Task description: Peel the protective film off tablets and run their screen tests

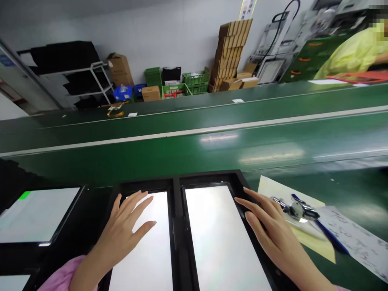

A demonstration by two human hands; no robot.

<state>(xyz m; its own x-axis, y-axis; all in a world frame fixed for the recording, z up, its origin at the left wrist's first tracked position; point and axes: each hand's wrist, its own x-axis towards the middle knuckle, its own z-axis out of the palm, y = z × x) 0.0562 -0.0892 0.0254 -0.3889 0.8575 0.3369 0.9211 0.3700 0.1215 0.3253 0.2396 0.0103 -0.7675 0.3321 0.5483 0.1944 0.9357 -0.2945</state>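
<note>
Two flat panels with white faces and dark borders lie side by side in a black tray (176,226). Over the upper part of the left panel (151,250) is my left hand (129,220), fingers spread and holding nothing; whether it touches the surface I cannot tell. My right hand (269,230) is at the right edge of the right panel (221,234), its fingers stretched out over the tray's rim. Part of the left panel is hidden under my left hand and forearm.
Another white-faced panel (39,216) with a green tab lies at the left. To the right are yellow paper (315,244), a shiny metal tool (298,210), a blue pen (332,238) and a handwritten sheet (354,234). Beyond runs a green conveyor (169,151). A person in yellow (354,52) is at the far right.
</note>
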